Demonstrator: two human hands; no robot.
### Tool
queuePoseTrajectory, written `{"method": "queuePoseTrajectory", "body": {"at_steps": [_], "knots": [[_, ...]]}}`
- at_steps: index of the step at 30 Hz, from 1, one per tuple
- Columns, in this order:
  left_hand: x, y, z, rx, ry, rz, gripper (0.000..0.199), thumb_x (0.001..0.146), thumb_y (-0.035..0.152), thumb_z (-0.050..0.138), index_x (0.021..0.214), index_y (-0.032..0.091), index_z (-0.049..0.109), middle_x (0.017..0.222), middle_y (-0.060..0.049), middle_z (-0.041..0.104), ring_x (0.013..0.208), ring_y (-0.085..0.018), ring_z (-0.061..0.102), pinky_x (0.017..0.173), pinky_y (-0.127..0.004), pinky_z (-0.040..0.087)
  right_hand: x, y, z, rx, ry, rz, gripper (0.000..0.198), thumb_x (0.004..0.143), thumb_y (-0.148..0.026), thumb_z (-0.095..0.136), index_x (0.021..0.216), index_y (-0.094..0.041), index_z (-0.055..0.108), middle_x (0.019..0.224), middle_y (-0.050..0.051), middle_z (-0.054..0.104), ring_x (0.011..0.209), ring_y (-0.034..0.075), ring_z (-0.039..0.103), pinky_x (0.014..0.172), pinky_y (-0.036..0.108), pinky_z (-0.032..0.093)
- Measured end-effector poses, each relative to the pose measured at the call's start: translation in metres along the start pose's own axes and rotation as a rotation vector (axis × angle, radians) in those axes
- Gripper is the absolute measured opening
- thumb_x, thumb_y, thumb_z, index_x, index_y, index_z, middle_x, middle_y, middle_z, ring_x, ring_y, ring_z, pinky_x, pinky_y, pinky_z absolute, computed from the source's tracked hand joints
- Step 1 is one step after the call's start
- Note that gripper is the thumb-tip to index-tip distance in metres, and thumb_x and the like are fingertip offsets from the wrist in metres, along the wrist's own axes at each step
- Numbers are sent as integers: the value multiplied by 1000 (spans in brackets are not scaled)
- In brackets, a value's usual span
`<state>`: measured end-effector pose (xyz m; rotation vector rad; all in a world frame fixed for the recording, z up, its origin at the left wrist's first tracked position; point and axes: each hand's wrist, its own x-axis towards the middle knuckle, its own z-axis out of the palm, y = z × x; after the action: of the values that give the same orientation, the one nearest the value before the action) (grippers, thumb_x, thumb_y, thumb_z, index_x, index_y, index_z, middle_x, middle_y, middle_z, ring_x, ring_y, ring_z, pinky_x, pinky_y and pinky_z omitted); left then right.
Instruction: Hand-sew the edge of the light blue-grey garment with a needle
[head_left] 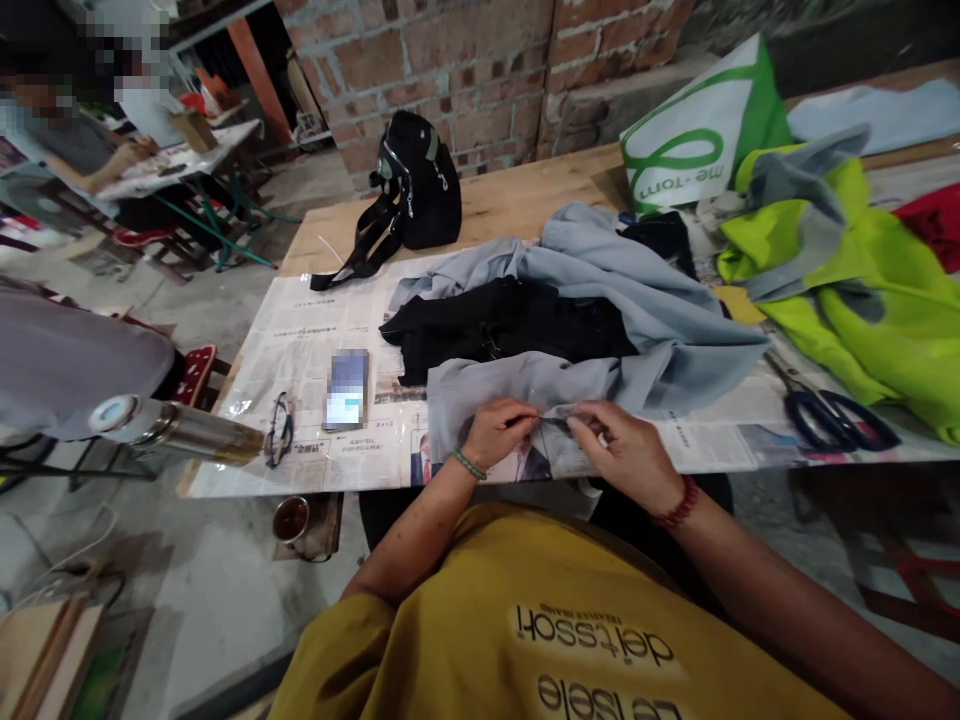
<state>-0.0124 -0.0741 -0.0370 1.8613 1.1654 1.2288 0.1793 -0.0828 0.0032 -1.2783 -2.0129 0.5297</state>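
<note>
My left hand (501,430) pinches the near edge of a thin grey cloth (480,385), its thumb and forefinger pressed together. Close to it on the right, my right hand (619,445) holds the same edge between thumb and forefinger. Whether a needle or thread is between the fingers is too small to make out. The grey cloth spreads back over the table. On it, just beyond my hands, lies a crumpled black garment (510,325).
Newspaper (292,310) covers the table. To the left are a phone (346,390), glasses (280,430) and a steel flask (180,430); to the right, scissors (836,415) and a yellow-green garment (862,300). Behind stand a black bag (424,180) and a white-green bag (697,130). People sit at left.
</note>
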Motion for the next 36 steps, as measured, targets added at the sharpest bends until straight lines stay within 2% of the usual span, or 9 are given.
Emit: {"method": "queuePoseTrajectory", "body": {"at_steps": [2, 4, 6, 9, 12, 18, 26, 31, 36], "knots": [[0, 0, 1, 18, 22, 0, 13, 80, 16, 59, 81, 17, 71, 80, -7, 72, 76, -18, 65, 73, -33, 53, 8, -1, -6, -56, 164, -67, 18, 85, -32, 50, 92, -20, 62, 86, 9, 65, 81, 22, 60, 77, 35, 47], [-1, 1, 1, 33, 42, 10, 12, 80, 16, 59, 81, 18, 71, 80, -6, 72, 77, -19, 65, 74, -34, 53, 17, 0, -5, -93, 209, -118, 21, 86, -31, 49, 93, -19, 64, 92, 10, 65, 90, 23, 58, 85, 38, 44], [-1, 2, 0, 38, 58, 22, 12, 81, 18, 59, 81, 18, 71, 81, -5, 72, 78, -19, 65, 75, -34, 53, 27, 2, 3, -132, 119, -119, 24, 88, -32, 47, 90, -20, 66, 91, 8, 66, 90, 22, 57, 85, 38, 42], [-2, 3, -2, 41, 73, 23, 13, 82, 20, 58, 82, 18, 70, 84, -6, 72, 79, -19, 64, 76, -35, 53, 34, 5, 17, -198, -42, -87, 31, 89, -36, 45, 78, -21, 69, 76, 6, 65, 81, 20, 56, 77, 34, 40], [-2, 3, -2, 44, 72, 46, 14, 82, 18, 57, 82, 18, 70, 84, -7, 72, 77, -20, 64, 74, -35, 53, 33, 6, 25, -184, -99, -72, 35, 89, -38, 45, 70, -22, 69, 68, 4, 64, 76, 18, 55, 72, 31, 38], [-2, -2, 1, 48, 50, 111, 15, 84, 20, 55, 84, 18, 70, 82, -6, 70, 77, -17, 63, 72, -33, 53, 31, 6, 26, 96, -163, 3, 26, 84, -37, 50, 76, -23, 71, 71, 3, 65, 75, 18, 58, 73, 32, 43], [-3, -3, -1, 79, 78, 140, 14, 84, 24, 57, 83, 17, 70, 81, -6, 68, 75, -14, 62, 69, -28, 52, 31, 9, 27, 422, -278, 244, 24, 76, -40, 56, 84, -21, 69, 82, 1, 70, 76, 17, 63, 73, 29, 49], [-1, 1, 0, 50, 31, 83, 14, 83, 24, 58, 81, 18, 70, 79, -6, 69, 74, -16, 61, 72, -31, 52, 28, 10, 28, 400, -256, 217, 23, 78, -40, 53, 80, -21, 66, 77, 0, 67, 74, 16, 61, 72, 28, 48], [0, 3, 1, 79, -67, -11, 14, 78, 22, 63, 89, 22, 70, 87, -6, 71, 79, -21, 62, 76, -35, 51, 26, 13, 30, 394, -99, 262, 22, 80, -39, 51, 80, -21, 62, 74, 0, 63, 70, 14, 57, 67, 25, 47]]}}
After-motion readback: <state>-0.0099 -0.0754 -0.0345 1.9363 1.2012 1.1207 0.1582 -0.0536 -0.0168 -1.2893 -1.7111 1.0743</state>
